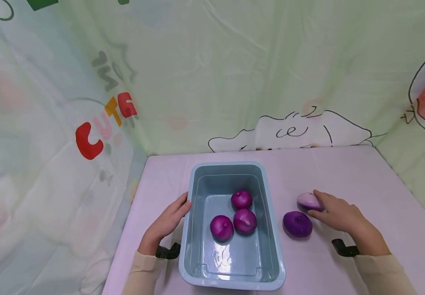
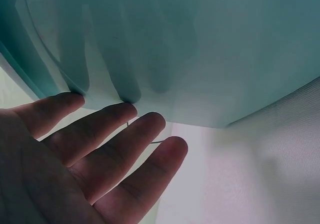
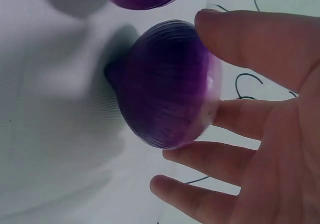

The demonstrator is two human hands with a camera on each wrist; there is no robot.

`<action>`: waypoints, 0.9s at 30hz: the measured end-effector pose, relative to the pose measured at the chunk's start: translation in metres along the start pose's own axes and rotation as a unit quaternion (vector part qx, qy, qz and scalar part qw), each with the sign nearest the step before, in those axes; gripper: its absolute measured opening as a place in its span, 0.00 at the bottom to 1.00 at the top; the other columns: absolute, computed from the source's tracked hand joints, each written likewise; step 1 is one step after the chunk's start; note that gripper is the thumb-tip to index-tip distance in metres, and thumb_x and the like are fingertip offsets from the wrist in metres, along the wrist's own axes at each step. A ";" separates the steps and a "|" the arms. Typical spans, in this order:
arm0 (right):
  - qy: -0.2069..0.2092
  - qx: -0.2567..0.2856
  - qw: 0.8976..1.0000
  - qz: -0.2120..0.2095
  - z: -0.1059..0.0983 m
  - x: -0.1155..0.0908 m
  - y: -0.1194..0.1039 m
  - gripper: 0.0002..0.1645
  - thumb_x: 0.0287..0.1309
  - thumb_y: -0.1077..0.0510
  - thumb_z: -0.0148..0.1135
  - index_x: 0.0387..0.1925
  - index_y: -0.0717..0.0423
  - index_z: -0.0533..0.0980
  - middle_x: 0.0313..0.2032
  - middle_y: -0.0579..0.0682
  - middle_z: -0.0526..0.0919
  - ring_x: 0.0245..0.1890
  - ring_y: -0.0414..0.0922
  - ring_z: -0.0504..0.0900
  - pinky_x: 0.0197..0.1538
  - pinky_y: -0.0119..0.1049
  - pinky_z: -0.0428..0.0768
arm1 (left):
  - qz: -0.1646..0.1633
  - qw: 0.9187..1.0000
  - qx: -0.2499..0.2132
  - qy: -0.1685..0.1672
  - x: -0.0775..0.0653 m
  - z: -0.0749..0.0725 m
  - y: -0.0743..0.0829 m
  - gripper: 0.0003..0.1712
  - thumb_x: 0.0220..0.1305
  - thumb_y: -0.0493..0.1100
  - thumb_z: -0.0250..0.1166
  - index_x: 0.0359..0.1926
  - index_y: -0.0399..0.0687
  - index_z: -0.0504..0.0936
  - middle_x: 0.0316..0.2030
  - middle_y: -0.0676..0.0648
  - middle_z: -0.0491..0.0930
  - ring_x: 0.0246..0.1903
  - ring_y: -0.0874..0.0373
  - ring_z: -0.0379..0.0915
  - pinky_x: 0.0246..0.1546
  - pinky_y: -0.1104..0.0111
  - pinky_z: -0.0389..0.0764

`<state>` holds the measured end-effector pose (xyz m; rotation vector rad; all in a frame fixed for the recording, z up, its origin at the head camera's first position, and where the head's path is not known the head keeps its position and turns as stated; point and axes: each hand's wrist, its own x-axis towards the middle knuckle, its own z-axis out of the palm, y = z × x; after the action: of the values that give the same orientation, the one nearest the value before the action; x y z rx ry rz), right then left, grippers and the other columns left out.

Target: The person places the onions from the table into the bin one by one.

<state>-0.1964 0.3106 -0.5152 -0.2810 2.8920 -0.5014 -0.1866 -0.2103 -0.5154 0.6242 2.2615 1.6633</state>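
My left hand point(image 1: 167, 221) rests beside the left long side of a light blue plastic basin point(image 1: 185, 246), its fingers fairly straight. In the left wrist view those fingers point(image 2: 145, 126) lie close to the basin's outer wall point(image 2: 225, 59), at least some touching it. My right hand point(image 1: 339, 213) pinches a pale purple onion point(image 1: 307, 200) on the table, right of the basin. In the right wrist view the thumb point(image 3: 240, 44) lies on one side of this onion point(image 3: 165, 89) and the fingers on the other. A darker purple onion point(image 1: 297, 224) sits just in front of it.
Three purple onions, one at the back point(image 1: 241, 199), one in the middle point(image 1: 245, 221) and one at the left point(image 1: 221, 228), lie inside the basin. A pale cloth point(image 1: 330, 262) covers the table. Printed curtains point(image 1: 212, 73) hang behind and at both sides.
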 end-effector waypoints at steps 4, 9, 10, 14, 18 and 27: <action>-0.001 -0.002 1.000 0.001 0.003 0.007 0.004 0.52 0.64 0.41 0.69 0.72 0.74 0.62 0.67 0.77 0.67 0.62 0.79 0.67 0.49 0.83 0.65 | 0.001 1.000 0.003 0.000 0.000 0.000 -0.002 0.32 0.84 0.50 0.48 0.83 0.59 0.53 0.78 0.43 0.58 0.72 0.39 0.61 0.63 0.38 0.69; -0.006 -0.001 1.000 0.003 0.003 0.014 0.006 0.53 0.63 0.40 0.70 0.71 0.76 0.62 0.66 0.78 0.67 0.62 0.79 0.68 0.50 0.81 0.67 | 0.002 1.000 0.003 0.001 0.001 0.000 -0.004 0.32 0.85 0.52 0.48 0.83 0.60 0.54 0.78 0.43 0.59 0.71 0.38 0.62 0.63 0.39 0.70; -0.008 -0.001 1.000 0.006 0.004 0.015 0.006 0.54 0.63 0.40 0.70 0.71 0.76 0.61 0.66 0.78 0.66 0.62 0.79 0.67 0.50 0.81 0.67 | 0.003 1.000 0.003 0.000 0.001 0.000 -0.004 0.32 0.84 0.52 0.48 0.83 0.60 0.53 0.78 0.43 0.59 0.71 0.38 0.62 0.63 0.39 0.70; -0.014 0.003 1.000 0.017 0.005 0.019 0.007 0.56 0.61 0.40 0.72 0.72 0.76 0.60 0.67 0.79 0.65 0.62 0.79 0.66 0.51 0.82 0.65 | 0.005 1.000 0.002 -0.001 0.000 0.000 -0.005 0.32 0.85 0.52 0.47 0.83 0.60 0.53 0.78 0.43 0.59 0.71 0.38 0.62 0.63 0.39 0.70; -0.014 0.006 1.000 0.026 0.006 0.021 0.010 0.59 0.59 0.38 0.73 0.72 0.77 0.59 0.65 0.80 0.66 0.61 0.80 0.67 0.50 0.82 0.66 | 0.008 1.000 -0.001 -0.004 0.000 0.000 -0.004 0.32 0.84 0.51 0.48 0.83 0.59 0.53 0.78 0.42 0.58 0.71 0.37 0.62 0.62 0.39 0.70; -0.006 0.017 0.999 0.040 0.007 0.022 0.018 0.58 0.59 0.37 0.73 0.68 0.79 0.60 0.59 0.81 0.71 0.55 0.77 0.73 0.47 0.74 0.73 | 0.009 1.000 0.007 0.000 0.000 0.000 -0.004 0.32 0.84 0.51 0.47 0.83 0.59 0.54 0.78 0.43 0.59 0.71 0.40 0.63 0.62 0.38 0.70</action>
<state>-0.2186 0.3201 -0.5313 -0.1635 2.8659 -0.5318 -0.1871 -0.2112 -0.5187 0.6482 2.2770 1.6565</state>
